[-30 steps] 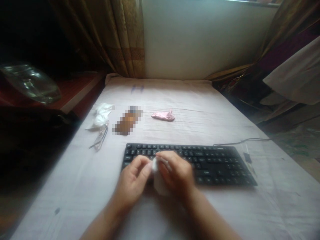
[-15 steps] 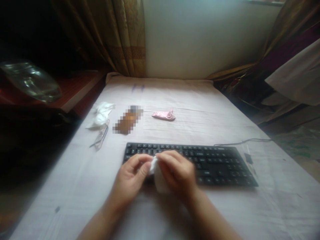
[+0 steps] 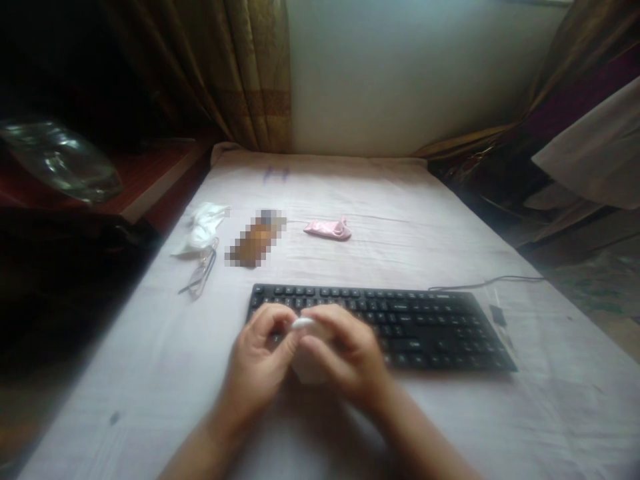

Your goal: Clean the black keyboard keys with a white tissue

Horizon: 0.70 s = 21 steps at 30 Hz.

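Note:
My left hand [image 3: 257,360] and my right hand [image 3: 345,353] meet over the near left end of a black keyboard [image 3: 400,320]. Between them they pinch a small white tissue or cloth [image 3: 303,325], with a fold of it hanging below the fingers. Both hands have fingers curled closed on it. The keyboard lies flat on a pale cloth-covered table [image 3: 350,200], and its cable [image 3: 485,283] runs off to the right.
At the far left lie a crumpled white tissue [image 3: 203,227] and a pair of glasses [image 3: 200,277]. A blurred brown object [image 3: 255,240] and a pink wrapper [image 3: 327,229] sit behind the keyboard. Curtains hang behind; a glass jar [image 3: 60,160] stands at left.
The hands have drawn closer together and bunched the white tissue smaller, so less of it shows. The keyboard and other items have not moved.

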Each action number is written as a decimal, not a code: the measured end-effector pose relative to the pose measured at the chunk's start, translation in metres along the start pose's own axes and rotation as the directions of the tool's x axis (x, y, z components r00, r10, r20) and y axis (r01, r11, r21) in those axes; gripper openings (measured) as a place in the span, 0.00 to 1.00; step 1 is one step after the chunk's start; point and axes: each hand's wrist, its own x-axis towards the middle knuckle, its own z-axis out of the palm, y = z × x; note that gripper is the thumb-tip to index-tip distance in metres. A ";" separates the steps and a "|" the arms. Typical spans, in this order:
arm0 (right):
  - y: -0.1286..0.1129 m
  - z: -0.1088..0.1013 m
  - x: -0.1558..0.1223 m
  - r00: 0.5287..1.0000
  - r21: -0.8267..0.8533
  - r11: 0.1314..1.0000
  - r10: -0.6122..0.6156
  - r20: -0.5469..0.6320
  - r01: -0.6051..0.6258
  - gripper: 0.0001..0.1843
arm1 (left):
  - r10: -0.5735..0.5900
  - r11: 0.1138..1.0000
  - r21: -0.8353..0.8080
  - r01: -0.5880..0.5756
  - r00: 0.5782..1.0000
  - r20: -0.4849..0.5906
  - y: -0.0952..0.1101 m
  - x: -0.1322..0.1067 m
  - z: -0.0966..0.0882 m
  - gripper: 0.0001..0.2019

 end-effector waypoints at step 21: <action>0.009 0.010 -0.002 0.907 -0.487 0.790 -0.422 0.008 0.372 0.10 | -0.469 0.812 -0.286 0.509 0.860 0.202 -0.003 0.009 -0.005 0.27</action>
